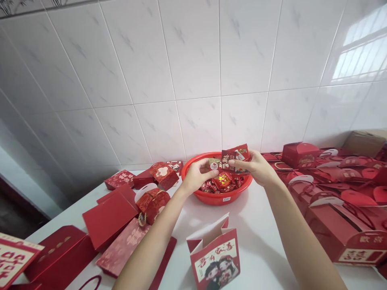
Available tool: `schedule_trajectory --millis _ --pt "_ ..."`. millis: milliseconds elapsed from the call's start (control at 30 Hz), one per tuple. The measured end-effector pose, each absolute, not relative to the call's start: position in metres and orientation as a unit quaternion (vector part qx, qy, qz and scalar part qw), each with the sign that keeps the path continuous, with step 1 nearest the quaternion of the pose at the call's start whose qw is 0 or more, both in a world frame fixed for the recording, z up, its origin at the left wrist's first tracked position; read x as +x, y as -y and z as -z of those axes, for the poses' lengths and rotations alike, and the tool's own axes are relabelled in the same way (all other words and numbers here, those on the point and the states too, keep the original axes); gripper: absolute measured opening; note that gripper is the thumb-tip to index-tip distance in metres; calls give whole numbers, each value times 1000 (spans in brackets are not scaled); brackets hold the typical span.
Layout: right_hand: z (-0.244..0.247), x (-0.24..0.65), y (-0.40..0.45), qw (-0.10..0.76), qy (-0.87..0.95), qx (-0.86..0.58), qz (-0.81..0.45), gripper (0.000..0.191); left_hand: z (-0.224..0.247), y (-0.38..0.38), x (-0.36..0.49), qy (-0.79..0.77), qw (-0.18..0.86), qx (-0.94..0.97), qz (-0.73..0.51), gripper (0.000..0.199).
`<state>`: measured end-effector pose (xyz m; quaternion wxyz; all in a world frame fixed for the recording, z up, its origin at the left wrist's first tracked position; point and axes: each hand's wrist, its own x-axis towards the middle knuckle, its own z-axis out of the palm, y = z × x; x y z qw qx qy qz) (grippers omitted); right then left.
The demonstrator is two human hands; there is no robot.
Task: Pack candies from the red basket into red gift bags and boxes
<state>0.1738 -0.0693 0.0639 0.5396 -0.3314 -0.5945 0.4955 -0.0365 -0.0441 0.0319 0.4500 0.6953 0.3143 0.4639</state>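
Over the red basket [208, 197] of wrapped sweets [223, 180], both grips are closed: the left hand [196, 176] pinches a gold packet [214, 164], the right hand [259, 167] clasps red packets [242, 150], which fan crosswise between the two. On the white surface [256, 245], nearer the camera than either grip, the paper bag [215, 257] stands with its long axis upright, open mouth up, printed front facing the camera; the left hand is nearer to it.

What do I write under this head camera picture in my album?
Left hand with a gold packet, right hand with red packets, above a red basket; an open paper bag stands in front.
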Motion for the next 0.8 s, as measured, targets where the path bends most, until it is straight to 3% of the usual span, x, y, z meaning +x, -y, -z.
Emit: schedule_trajectory --millis 200,300,400,567,700,800 --pt "-70 162 86 518 646 -285 -484 35 -50 78 -42 -338 429 684 -483 71" --pt "-75 166 94 552 634 -287 -459 36 -62 100 -57 -337 409 707 -468 51" --pt "-80 174 101 605 610 -292 -421 34 -77 132 -77 -356 356 794 -340 18" --pt "-84 186 108 645 597 -294 -376 24 -89 174 -90 -379 288 871 -124 12" --pt "-83 187 109 639 606 -301 -365 23 -77 167 -85 -376 254 885 -103 21" --pt "-82 184 110 632 617 -293 -367 24 -67 148 -83 -381 252 876 -158 27"
